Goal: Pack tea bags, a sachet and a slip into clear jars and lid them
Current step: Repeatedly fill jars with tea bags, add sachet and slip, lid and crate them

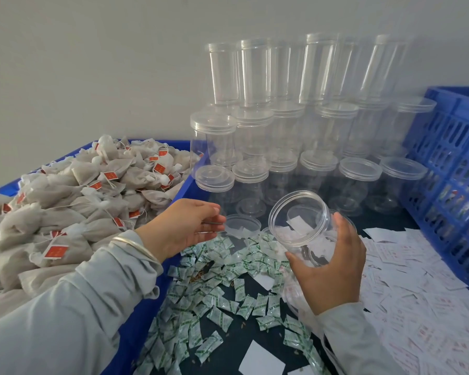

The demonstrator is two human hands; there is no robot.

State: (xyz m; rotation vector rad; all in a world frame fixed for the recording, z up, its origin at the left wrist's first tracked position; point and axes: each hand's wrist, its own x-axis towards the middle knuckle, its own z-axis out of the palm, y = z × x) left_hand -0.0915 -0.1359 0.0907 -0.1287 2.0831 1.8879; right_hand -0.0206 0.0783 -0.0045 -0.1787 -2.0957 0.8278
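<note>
Right hand [333,269] clamped round open jar [306,226], tilted, centre frame; nothing clearly inside yet. Left hand [184,228] fingers loosely apart, w/ loose lid [243,224] at its 3 o'clock. Tea bags [65,207] at 9, sachets [217,299] at 6, slips [406,280] at 4. Packing and lidding all left.

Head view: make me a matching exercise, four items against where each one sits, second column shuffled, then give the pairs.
Items:
1. tea bags
2. sachets
3. paper slips
4. open jar

Places:
A. spread on the dark surface, right of the sachets
B. tilted, held in the right hand
C. heaped in the blue bin on the left
D. scattered on the dark surface, between the hands

Pairs: 1-C, 2-D, 3-A, 4-B
</note>
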